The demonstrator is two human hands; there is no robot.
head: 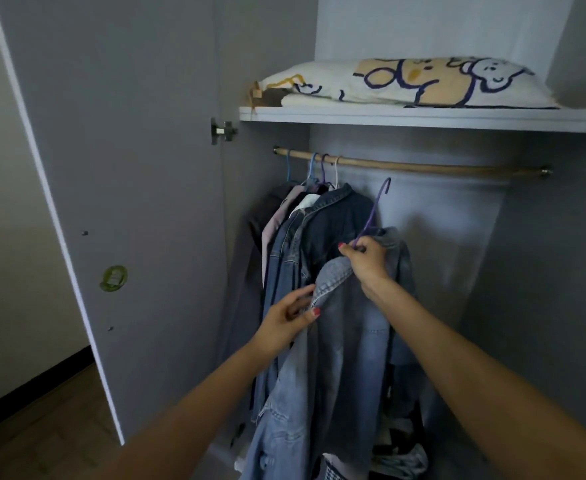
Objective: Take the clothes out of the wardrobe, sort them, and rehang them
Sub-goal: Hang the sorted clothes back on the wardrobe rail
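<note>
A light-wash denim jacket [350, 341], judged heavy yet limp, is held below the wardrobe rail [405, 166], its purple hanger [374, 213] gripped at the neck by the right hand [367, 261], its collar pinched by the left hand [291, 317].

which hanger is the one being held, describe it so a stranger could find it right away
Start at the wooden rail under the wardrobe's shelf. Four hangers crowd its left end; right of them, below the rail, the right hand pinches a purple hanger carrying a light denim jacket. It alone has its hook off the rail.
</note>
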